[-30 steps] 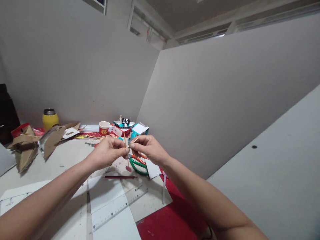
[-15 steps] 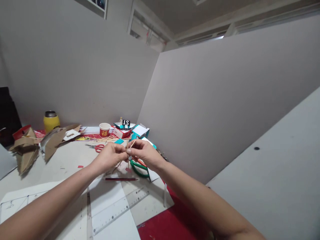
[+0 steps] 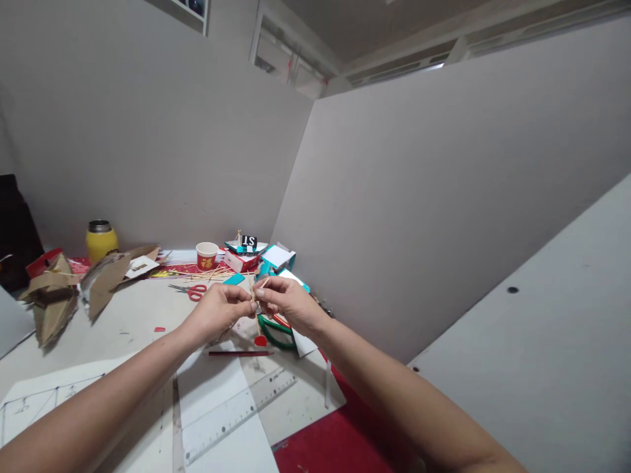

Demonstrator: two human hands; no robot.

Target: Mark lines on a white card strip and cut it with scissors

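Note:
My left hand (image 3: 221,314) is closed, with thumb and fingertips pinching a thin wooden stick (image 3: 258,326). A small red piece (image 3: 261,341) shows at that stick's lower end. My right hand (image 3: 292,303) meets it fingertip to fingertip and is also closed, pinching a second thin stick (image 3: 265,282) that slants up to the right. Fingers hide where the sticks cross, so I cannot tell if they are joined. Green-handled scissors (image 3: 279,334) lie partly behind my right hand. Below the hands is a dark red pencil (image 3: 239,353).
A clear ruler (image 3: 236,414) lies over white paper (image 3: 221,453). Small red-handled scissors (image 3: 196,292), loose sticks (image 3: 197,273) and a paper cup (image 3: 207,256) are farther back. Cardboard pieces (image 3: 106,282) and a yellow bottle (image 3: 101,243) stand left. Grey panels (image 3: 394,217) rise behind.
The sticks have shifted in my fingers, and the red piece at the lower end now faces me more fully. My fingertips have moved slightly apart. The items on the table stay put.

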